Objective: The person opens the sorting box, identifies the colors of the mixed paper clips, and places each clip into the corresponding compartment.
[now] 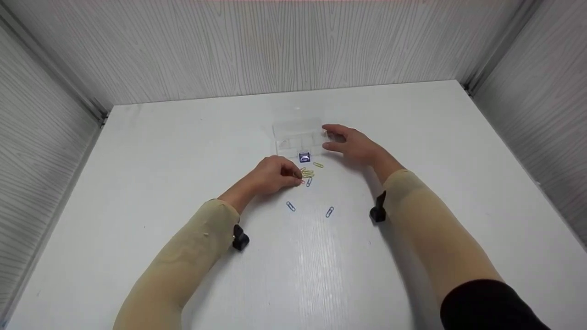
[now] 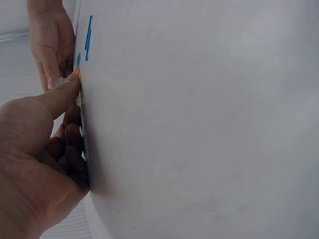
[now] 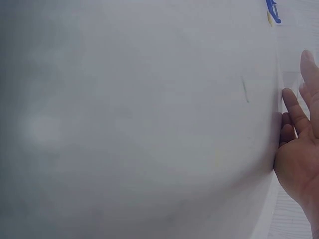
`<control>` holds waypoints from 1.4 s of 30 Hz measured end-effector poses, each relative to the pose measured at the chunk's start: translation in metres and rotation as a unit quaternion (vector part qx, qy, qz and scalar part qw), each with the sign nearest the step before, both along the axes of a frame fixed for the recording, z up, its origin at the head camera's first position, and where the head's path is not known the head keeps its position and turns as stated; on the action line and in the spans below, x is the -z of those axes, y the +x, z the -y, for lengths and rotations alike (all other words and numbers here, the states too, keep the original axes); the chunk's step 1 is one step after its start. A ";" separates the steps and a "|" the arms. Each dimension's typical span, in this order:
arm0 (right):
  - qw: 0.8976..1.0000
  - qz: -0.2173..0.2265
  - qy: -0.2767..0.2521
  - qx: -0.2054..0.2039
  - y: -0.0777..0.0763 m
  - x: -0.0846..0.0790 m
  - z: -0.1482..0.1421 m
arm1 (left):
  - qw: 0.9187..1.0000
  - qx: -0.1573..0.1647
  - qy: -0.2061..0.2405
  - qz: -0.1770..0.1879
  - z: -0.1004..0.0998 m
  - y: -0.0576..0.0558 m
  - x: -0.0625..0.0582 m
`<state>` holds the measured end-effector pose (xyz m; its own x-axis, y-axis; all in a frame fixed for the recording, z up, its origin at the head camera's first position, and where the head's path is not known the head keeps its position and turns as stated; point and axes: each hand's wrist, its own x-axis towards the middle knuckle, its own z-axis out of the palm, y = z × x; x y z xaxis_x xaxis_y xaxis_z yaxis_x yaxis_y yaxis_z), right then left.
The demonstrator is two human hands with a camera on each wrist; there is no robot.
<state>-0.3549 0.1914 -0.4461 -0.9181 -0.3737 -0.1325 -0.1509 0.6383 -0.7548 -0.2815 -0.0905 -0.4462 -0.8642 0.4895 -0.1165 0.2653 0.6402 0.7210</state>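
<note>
My left hand pinches a small pink-red paper clip between thumb and forefinger, low over the table. Right beside those fingertips lie several yellow paper clips in a loose cluster and a blue paper clip. Behind them stands a clear plastic compartment box with its lid raised at the back. At the box's right end is my right hand, thumb and fingers spread and relaxed against its side. In the left wrist view, my left hand has its other fingers curled near the tabletop.
A purple, shiny square piece sits at the box's front edge, with a lone yellow paper clip to its right. Closer to me lie two blue paper clips, one left and one right. Wood-grain panels enclose the white table.
</note>
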 end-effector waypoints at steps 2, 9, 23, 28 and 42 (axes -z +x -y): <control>1.000 0.003 -0.010 -0.001 0.001 -0.001 0.000 | 1.000 0.001 0.000 0.001 0.000 0.000 0.000; 1.000 0.002 -0.008 0.005 0.001 -0.001 0.001 | 1.000 -0.007 -0.002 0.007 0.000 0.001 0.000; 1.000 -0.008 0.019 0.003 -0.001 0.000 0.001 | 1.000 -0.008 0.012 0.017 0.000 0.001 -0.004; 1.000 -0.004 0.015 0.004 0.001 -0.002 0.003 | 0.999 -0.009 0.022 0.021 0.003 0.002 -0.005; 1.000 0.005 0.013 0.012 0.003 -0.002 0.005 | 0.998 -0.016 0.050 0.039 0.007 -0.001 -0.006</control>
<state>-0.3520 0.1865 -0.4437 -0.9254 -0.3476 -0.1510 -0.1273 0.6604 -0.7400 -0.2830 -0.0978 -0.4402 -0.8700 0.4742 -0.1352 0.1870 0.5708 0.7995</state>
